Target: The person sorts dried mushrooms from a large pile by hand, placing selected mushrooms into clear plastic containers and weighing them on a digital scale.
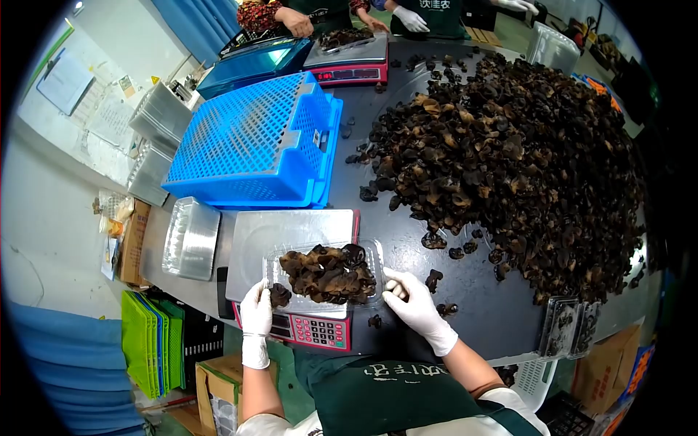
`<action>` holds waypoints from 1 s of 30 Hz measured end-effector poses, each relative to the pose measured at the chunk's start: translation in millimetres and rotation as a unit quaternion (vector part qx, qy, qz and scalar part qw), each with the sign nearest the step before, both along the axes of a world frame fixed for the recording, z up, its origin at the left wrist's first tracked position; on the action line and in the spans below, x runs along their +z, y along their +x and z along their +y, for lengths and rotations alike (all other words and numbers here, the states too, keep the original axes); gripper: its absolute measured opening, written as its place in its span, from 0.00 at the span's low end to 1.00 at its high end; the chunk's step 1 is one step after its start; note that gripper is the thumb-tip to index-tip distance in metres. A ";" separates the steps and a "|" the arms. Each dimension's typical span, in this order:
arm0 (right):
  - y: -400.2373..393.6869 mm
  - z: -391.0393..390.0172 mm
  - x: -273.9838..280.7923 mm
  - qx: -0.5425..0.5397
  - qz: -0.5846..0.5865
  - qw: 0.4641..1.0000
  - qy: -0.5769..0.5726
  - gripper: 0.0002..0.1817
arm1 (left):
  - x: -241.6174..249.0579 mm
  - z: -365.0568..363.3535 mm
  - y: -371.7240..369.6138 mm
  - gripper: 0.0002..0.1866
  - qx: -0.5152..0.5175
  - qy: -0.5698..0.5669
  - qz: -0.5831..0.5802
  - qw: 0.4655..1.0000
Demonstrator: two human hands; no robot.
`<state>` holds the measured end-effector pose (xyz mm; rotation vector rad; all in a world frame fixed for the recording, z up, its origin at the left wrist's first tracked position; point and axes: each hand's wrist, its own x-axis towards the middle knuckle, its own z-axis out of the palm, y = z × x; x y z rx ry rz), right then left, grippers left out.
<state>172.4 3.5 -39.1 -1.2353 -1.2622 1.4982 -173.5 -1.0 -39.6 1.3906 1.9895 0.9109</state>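
Clear plastic tray (324,276) of dark wood-ear mushrooms (329,272) sits on the scale platform (291,234), long axis running left to right between both hands. Left hand (256,312), gloved, at the tray's near-left corner, fingers pinched on a loose mushroom piece (280,295) just outside the rim. Right hand (414,305), gloved, at the near-right corner, fingers curled together against the tray edge. Both hands about equally close. Big mushroom heap (509,167) lies right, well apart.

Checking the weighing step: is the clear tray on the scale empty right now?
No, the clear plastic tray on the scale holds a heap of dark dried fungus.
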 end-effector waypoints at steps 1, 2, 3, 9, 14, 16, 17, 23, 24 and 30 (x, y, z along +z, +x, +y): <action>-0.2 2.9 1.6 -0.045 -0.106 0.982 0.152 0.22 | -1.1 -0.1 -0.7 0.16 -0.001 0.000 -0.001 1.000; -0.6 5.6 3.6 -0.087 -0.208 0.928 0.298 0.19 | -2.9 -0.3 -1.4 0.16 0.000 0.000 -0.001 1.000; -1.1 7.8 9.7 -0.087 -0.208 0.928 0.297 0.19 | -5.0 -0.5 -1.9 0.16 0.001 0.009 -0.004 1.000; -15.4 21.1 23.4 0.011 -0.399 0.822 0.406 0.07 | -2.3 -0.6 -0.2 0.16 0.002 0.012 -0.006 1.000; -8.8 32.3 30.6 0.013 -0.315 0.852 0.419 0.04 | 2.0 -1.5 0.9 0.16 0.014 0.004 -0.022 1.000; 3.2 31.2 35.5 0.023 -0.206 0.909 0.360 0.05 | 4.5 -1.4 1.0 0.15 0.014 0.006 0.011 1.000; 10.4 28.1 35.5 0.005 -0.145 0.929 0.341 0.06 | 7.2 -1.4 1.6 0.15 0.016 0.004 0.012 1.000; 112.9 -7.9 33.5 0.156 -0.012 0.988 0.012 0.05 | 12.1 -3.6 -6.3 0.14 0.007 0.132 0.180 0.975; 128.2 -15.0 33.7 0.208 0.015 0.974 -0.091 0.04 | 24.6 -3.3 3.9 0.13 0.025 0.136 0.156 0.978; 143.2 -57.0 28.7 0.511 -0.336 0.773 -0.169 0.18 | 77.8 5.5 74.6 0.17 -0.220 0.198 0.255 0.920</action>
